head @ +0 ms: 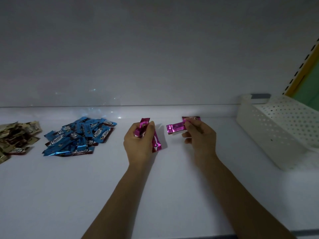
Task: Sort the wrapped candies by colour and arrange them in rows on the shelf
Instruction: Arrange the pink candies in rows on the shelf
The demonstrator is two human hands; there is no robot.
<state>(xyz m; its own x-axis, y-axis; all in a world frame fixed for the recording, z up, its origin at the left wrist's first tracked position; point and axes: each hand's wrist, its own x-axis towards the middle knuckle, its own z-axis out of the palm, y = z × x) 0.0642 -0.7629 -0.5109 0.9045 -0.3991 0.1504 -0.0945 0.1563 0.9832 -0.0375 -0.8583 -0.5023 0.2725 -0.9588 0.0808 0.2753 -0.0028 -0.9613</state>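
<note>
On the white shelf [172,190], the left hand [139,144] is curled round a small bundle of magenta candies [144,123]. One wrapper end sticks up past the fingertips toward the back panel [155,49], and another pokes out at the hand's lower right side, its tip down near the shelf surface. Just to the right, apart from that bundle, the right hand [201,138] pinches the right end of a single magenta candy [175,128] between thumb and fingertips. This candy lies crosswise, pointing left toward the left hand; whether it rests on the shelf or is lifted off it cannot be told. Behind those fingertips a second magenta wrapper [191,118] with a dark brown edge lies close to the back panel, partly hidden by the fingers. Well to the left of both hands sits a loose heap of blue candies [77,137] marked "Choco", and further left, at the picture's edge, a heap of gold and brown candies [17,137]. To the right of the right hand stands a white perforated basket [262,130], with a slotted upright [300,66] behind it.
</note>
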